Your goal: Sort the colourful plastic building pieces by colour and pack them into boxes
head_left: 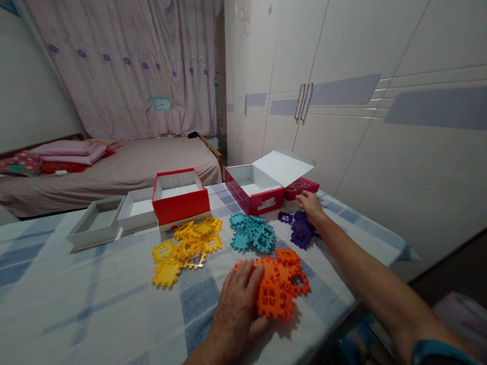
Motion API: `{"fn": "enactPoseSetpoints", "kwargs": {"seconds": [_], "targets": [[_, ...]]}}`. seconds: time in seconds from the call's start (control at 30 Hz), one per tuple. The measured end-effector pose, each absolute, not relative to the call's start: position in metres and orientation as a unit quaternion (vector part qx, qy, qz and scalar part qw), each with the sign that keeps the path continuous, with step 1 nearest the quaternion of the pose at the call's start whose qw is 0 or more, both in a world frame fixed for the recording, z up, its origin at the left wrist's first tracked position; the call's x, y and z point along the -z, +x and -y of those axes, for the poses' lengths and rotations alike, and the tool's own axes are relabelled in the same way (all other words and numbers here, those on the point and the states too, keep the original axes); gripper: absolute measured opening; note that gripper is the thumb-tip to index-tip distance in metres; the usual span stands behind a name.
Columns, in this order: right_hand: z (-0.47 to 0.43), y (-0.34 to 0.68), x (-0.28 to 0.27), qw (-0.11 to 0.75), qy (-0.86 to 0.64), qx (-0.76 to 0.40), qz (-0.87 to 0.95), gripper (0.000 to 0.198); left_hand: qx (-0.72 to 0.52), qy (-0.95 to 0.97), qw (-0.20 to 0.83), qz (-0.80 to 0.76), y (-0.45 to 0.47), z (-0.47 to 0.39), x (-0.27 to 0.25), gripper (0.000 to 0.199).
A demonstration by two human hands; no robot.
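Note:
My left hand rests on the left side of a pile of orange interlocking plastic tiles, fingers laid out and thumb apart. Farther off, my right hand is open, its fingers stretched against or just in front of a crimson box part; whether they touch it I cannot tell. Below that hand lie purple tiles, partly hidden by the wrist. A teal pile sits in the middle, and a yellow pile spreads to its left. Some tiles have window-like grids.
An open crimson box with its white lid raised stands at the back. Left of it are a red box, a white tray and a grey tray. A checked cloth covers the table. Behind are a bed and wardrobe.

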State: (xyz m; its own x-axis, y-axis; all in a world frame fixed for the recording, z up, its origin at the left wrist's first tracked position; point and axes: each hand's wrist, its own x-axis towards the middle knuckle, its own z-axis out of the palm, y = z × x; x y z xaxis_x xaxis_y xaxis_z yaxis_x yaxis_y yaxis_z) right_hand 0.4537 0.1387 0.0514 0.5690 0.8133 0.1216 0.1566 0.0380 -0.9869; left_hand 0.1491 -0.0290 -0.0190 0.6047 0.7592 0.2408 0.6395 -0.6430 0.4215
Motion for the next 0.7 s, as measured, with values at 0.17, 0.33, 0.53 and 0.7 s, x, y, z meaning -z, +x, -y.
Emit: {"fn": "enactPoseSetpoints", "kwargs": {"seconds": [0.17, 0.33, 0.53, 0.7], "targets": [[-0.083, 0.469, -0.034, 0.438, -0.753, -0.033, 0.49, 0.055, -0.206, 0.883, 0.156, -0.392, 0.15, 0.03, 0.015, 0.077], [-0.053, 0.474, -0.009, 0.227, -0.822, -0.026, 0.521, 0.079, -0.213, 0.884, 0.144, -0.39, 0.149, 0.03, 0.017, 0.078], [-0.054, 0.451, 0.001, 0.212, -0.805, 0.019, 0.554, 0.082, -0.233, 0.885, 0.115, -0.386, 0.148, 0.029, 0.023, 0.077], [-0.052, 0.44, 0.007, 0.278, -0.757, 0.071, 0.587, 0.061, -0.245, 0.888, 0.101, -0.375, 0.147, 0.028, 0.026, 0.075]]}}
